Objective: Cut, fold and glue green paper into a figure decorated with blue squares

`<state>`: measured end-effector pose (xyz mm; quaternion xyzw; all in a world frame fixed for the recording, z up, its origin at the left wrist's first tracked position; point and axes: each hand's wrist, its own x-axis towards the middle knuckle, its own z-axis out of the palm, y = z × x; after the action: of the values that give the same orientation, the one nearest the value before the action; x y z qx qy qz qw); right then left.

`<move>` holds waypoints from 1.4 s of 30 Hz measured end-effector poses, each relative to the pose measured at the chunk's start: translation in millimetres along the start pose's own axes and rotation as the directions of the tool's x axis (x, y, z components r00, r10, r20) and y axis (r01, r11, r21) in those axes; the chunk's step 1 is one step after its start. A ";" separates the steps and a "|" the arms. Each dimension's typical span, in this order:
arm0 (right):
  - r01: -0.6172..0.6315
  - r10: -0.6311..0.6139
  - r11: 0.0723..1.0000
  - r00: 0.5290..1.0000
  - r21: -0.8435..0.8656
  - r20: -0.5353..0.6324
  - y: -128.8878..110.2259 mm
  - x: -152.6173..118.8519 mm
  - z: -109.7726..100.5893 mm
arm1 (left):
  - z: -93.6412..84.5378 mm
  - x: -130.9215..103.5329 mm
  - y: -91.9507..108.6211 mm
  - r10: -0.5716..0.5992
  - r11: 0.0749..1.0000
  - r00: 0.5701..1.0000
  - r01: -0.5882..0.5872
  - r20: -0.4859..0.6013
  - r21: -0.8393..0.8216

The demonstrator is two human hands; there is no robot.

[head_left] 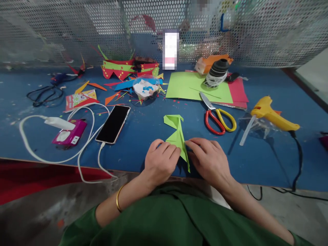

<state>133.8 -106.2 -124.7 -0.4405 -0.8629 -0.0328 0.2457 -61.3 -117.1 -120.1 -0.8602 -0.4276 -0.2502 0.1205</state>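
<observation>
A light green paper cut-out, folded along its right side, lies at the front of the blue table between my hands. My left hand has its fingers curled over the lower left part of the paper. From the other side, my right hand closes its bent fingers on the folded edge. Both thumbs are partly hidden. Just beyond my right hand lie scissors with one red and one yellow handle, blades spread a little.
Left of my hands lies a phone on a white cable, beside a purple power socket. A yellow glue gun sits at right. Farther back are green sheets, red paper masks, a plastic bowl and paper scraps.
</observation>
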 end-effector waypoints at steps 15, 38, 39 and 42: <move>0.059 -0.066 0.981 0.997 0.186 0.031 3.5 3.3 0.7 | -7.7 -13.5 -11.2 -0.178 0.959 0.976 0.200 0.124 -0.198; -0.257 0.225 0.942 0.960 0.213 0.164 -1.6 7.1 8.7 | -3.1 -11.6 -18.5 -0.339 0.848 0.919 0.391 0.201 -0.358; -0.258 0.226 0.944 0.960 0.207 0.164 -2.4 7.4 9.0 | -3.2 -11.1 -18.8 -0.348 0.842 0.914 0.403 0.210 -0.359; -0.273 0.243 0.938 0.958 0.212 0.154 -5.1 6.8 8.8 | -3.2 -9.9 -19.4 -0.358 0.835 0.907 0.417 0.222 -0.360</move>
<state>123.1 -101.9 -128.5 -0.5196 -0.8092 0.1281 0.2425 -82.8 -113.4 -122.8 -0.7775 -0.5407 -0.2879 -0.1422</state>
